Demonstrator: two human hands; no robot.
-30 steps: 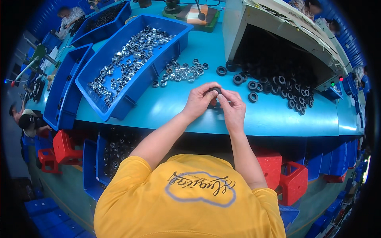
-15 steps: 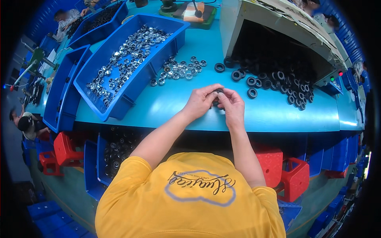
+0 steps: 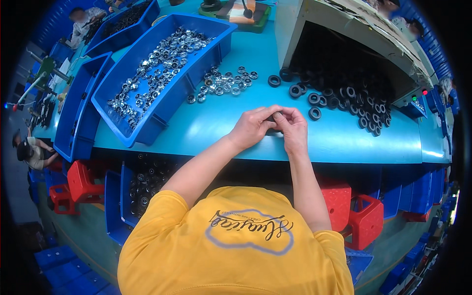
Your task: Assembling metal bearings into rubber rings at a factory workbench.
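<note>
My left hand [image 3: 250,128] and my right hand [image 3: 295,130] meet over the front part of the turquoise table. Between them they grip a black ring [image 3: 271,118], mostly covered by fingers and thumbs. Both hands are closed, thumbs pressed on it; whether a metal piece sits inside cannot be made out. Beyond my hands lies a loose group of shiny metal, wheel-like parts [image 3: 219,84]. To their right a heap of black rings [image 3: 363,109] spills from the opening of a pale box-shaped housing [image 3: 291,37].
A blue bin [image 3: 164,115] of similar metal parts stands at the left, with a narrower blue bin [image 3: 78,137] beside it. Below the table edge are a bin of dark round parts [image 3: 144,189] and red stools [image 3: 84,183]. Other people [image 3: 84,23] sit at the far left.
My hands have shifted slightly right, and my fingers have closed further over the black ring, so less of it shows. The view has tilted a little; the table parts lie as before.
</note>
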